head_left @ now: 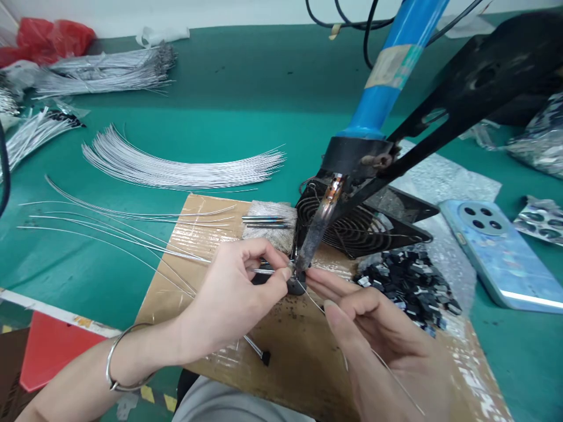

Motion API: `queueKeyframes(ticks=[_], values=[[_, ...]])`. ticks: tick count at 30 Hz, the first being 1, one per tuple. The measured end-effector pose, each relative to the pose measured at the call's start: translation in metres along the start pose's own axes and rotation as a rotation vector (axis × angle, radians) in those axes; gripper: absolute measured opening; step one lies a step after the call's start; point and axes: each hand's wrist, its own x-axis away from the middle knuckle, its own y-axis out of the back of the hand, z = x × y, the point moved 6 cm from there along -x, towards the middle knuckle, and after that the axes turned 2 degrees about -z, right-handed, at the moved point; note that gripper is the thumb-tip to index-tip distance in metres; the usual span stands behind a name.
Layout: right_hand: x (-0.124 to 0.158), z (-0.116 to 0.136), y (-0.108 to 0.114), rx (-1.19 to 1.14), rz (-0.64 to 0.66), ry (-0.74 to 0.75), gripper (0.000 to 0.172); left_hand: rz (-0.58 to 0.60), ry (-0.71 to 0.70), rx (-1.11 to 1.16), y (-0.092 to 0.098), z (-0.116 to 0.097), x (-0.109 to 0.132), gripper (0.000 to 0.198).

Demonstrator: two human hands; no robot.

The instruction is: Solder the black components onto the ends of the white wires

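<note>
My left hand (233,293) pinches a thin silver wire (185,255) and holds its end against a small black part (295,286) on the taped cardboard board (290,346). My right hand (387,346) grips a fine strand of solder wire (396,378) and feeds its tip to the same spot. The burnt tip of a fixed blue-handled soldering iron (317,231) comes down right at that joint, between my fingertips.
A fanned bundle of silver wires (176,170) and loose wires lie on the green table to the left. A black fan (352,225) sits behind the iron. A pile of small black parts (409,287) and a blue phone (501,252) lie to the right.
</note>
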Motion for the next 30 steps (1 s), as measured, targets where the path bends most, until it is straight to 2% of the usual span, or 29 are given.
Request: queueKeyframes(ticks=[4,9,30], values=[[0.0015,0.0011,-0.0004,0.001,-0.048,-0.031,0.026,-0.002,-0.003,-0.005,0.0005,-0.0015,0.0019,0.011],[0.0006,0.0011,-0.001,-0.014,-0.016,-0.009,0.025,-0.005,-0.004,0.004,0.0004,-0.0002,0.0028,0.011],[0.0025,0.0029,-0.002,0.032,-0.06,-0.025,0.027,-0.021,0.006,-0.003,-0.0006,0.0005,0.0044,0.01]])
